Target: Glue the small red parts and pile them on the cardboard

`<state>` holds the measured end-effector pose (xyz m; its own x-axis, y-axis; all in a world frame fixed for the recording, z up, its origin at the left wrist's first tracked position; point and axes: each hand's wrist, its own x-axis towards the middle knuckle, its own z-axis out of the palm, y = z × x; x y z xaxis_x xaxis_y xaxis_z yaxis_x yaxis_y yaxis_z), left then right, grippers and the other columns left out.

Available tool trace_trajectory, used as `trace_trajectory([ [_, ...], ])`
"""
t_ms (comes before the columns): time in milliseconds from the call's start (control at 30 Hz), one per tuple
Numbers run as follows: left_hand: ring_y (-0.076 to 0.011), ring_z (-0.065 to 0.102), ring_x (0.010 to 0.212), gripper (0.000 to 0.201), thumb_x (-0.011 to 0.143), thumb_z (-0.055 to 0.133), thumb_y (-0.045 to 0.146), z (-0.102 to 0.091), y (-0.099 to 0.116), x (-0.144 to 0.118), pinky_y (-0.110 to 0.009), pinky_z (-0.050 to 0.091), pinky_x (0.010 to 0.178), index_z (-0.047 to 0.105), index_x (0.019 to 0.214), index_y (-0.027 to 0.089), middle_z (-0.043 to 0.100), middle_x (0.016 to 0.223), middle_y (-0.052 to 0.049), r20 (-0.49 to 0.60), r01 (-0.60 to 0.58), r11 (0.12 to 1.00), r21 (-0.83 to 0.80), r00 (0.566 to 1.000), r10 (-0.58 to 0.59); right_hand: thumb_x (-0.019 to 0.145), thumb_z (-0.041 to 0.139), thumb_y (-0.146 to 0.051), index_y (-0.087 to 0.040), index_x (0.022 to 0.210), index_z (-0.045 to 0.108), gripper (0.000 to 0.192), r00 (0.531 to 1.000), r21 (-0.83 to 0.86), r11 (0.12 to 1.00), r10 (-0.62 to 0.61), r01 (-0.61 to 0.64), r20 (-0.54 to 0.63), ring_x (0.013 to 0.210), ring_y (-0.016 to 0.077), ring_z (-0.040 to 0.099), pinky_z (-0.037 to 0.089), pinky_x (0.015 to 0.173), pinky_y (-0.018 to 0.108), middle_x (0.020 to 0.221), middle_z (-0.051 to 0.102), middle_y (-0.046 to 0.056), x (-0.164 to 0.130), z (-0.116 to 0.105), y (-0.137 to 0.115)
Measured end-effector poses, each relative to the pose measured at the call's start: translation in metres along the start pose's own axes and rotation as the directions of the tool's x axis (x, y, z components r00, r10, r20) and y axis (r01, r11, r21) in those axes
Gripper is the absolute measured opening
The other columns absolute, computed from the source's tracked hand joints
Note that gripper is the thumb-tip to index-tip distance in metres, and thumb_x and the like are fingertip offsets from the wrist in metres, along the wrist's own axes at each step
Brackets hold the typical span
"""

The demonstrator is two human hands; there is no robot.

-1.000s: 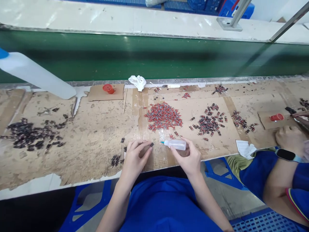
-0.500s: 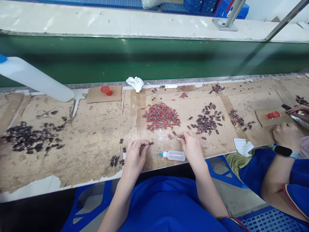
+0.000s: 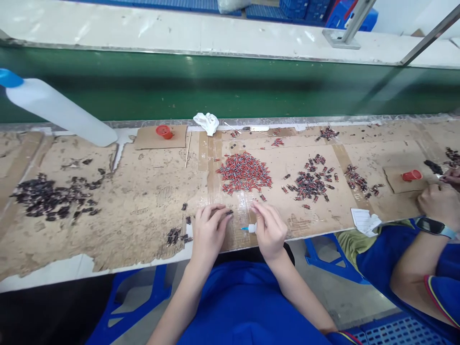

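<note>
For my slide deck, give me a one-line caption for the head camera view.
Left hand pinches a small dark part; right hand covers a squeeze bottle below a red pile.

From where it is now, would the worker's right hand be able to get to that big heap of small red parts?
Probably yes. The right hand lies just short of the heap of small red parts, with only bare cardboard and a few stray pieces between them; its fingertips seem to pinch something tiny already.

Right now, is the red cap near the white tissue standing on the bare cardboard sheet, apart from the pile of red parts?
Yes, the red cap sits alone on a small cardboard sheet, well left of the pile of red parts.
</note>
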<state>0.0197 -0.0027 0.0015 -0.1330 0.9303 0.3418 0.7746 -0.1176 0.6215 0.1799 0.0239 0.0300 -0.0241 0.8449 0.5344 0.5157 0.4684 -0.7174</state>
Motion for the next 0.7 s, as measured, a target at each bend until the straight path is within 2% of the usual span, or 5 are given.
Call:
trace_trajectory([
  [100, -0.0251, 0.059, 0.090, 0.016, 0.092, 0.053, 0.025, 0.005, -0.001, 0.003, -0.040, 0.049, 0.082, 0.069, 0.088, 0.024, 0.069, 0.092, -0.007, -0.004, -0.012, 1.000, 0.009, 1.000, 0.012, 0.096, 0.048, -0.020, -0.022, 0.104, 0.072, 0.025, 1.000, 0.013, 1.000, 0.000, 0.000, 0.007, 0.085, 0.0205, 0.074, 0.061, 0.081, 0.034, 0.092, 0.077, 0.008, 0.011, 0.003, 0.003],
  [233, -0.0234, 0.060, 0.082, 0.019, 0.093, 0.048, 0.024, 0.004, -0.003, 0.008, -0.037, 0.051, 0.077, 0.066, 0.086, 0.022, 0.070, 0.085, -0.006, 0.002, 0.001, 1.000, -0.016, 1.000, -0.001, 0.097, 0.046, -0.023, -0.021, 0.105, 0.068, 0.024, 0.991, 0.037, 0.992, 0.115, -0.118, 0.068, 0.092, 0.0197, 0.074, 0.060, 0.084, 0.032, 0.099, 0.077, 0.008, 0.019, 0.008, 0.004],
  [367, -0.0189, 0.067, 0.081, 0.016, 0.093, 0.052, 0.026, -0.007, 0.005, 0.013, -0.033, 0.055, 0.076, 0.066, 0.087, 0.022, 0.073, 0.084, -0.003, -0.009, 0.031, 0.981, -0.190, 0.999, -0.034, 0.098, 0.044, -0.023, -0.020, 0.110, 0.064, 0.023, 0.979, 0.149, 0.969, 0.190, -0.200, 0.079, 0.099, 0.0188, 0.072, 0.060, 0.086, 0.033, 0.107, 0.075, 0.009, 0.029, 0.006, -0.001],
  [500, -0.0175, 0.072, 0.081, 0.008, 0.085, 0.065, 0.028, -0.017, 0.024, 0.015, -0.031, 0.059, 0.079, 0.070, 0.085, 0.021, 0.077, 0.085, -0.002, -0.080, 0.077, 0.926, -0.369, 0.990, -0.114, 0.092, 0.055, -0.024, -0.021, 0.095, 0.070, 0.015, 0.981, 0.220, 0.956, 0.188, -0.193, 0.044, 0.099, 0.0207, 0.070, 0.059, 0.087, 0.037, 0.097, 0.075, 0.008, 0.031, 0.003, -0.014],
  [700, -0.0204, 0.075, 0.077, 0.015, 0.080, 0.072, 0.029, -0.021, 0.040, 0.018, -0.035, 0.064, 0.079, 0.073, 0.090, 0.018, 0.079, 0.085, -0.004, -0.129, 0.176, 0.876, -0.449, 0.957, -0.259, 0.084, 0.065, -0.032, -0.020, 0.087, 0.073, 0.016, 0.857, 0.464, 0.722, 0.462, -0.513, 0.228, 0.078, 0.0193, 0.073, 0.062, 0.069, 0.031, 0.086, 0.076, 0.006, 0.020, 0.011, -0.021],
])
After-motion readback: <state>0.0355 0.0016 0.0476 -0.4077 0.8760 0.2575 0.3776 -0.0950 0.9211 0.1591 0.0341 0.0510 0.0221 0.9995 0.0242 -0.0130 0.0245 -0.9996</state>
